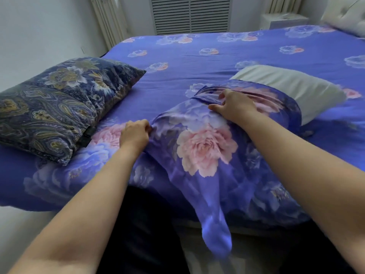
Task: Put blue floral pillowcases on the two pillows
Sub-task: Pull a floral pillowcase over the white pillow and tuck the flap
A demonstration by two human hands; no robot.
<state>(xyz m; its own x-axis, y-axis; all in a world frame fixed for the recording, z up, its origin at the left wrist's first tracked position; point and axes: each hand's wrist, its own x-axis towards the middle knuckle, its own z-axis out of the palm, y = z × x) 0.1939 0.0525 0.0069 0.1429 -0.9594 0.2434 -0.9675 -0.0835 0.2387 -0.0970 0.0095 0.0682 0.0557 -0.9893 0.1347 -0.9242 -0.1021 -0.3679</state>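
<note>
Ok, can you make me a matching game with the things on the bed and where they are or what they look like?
Things:
1. white pillow
2. dark paisley pillow
3. blue floral pillowcase
4. left hand

Descriptions:
A. lies at the left side of the bed
B. half covered, one bare end sticking out
C. pinches the cloth by its edge
D. one end hangs off the edge of the bed

Pairs: 1-B, 2-A, 3-D, 4-C

Blue floral pillowcase (205,147) half covers the white pillow (292,86); paisley-cased pillow (59,103) lies left.
</note>
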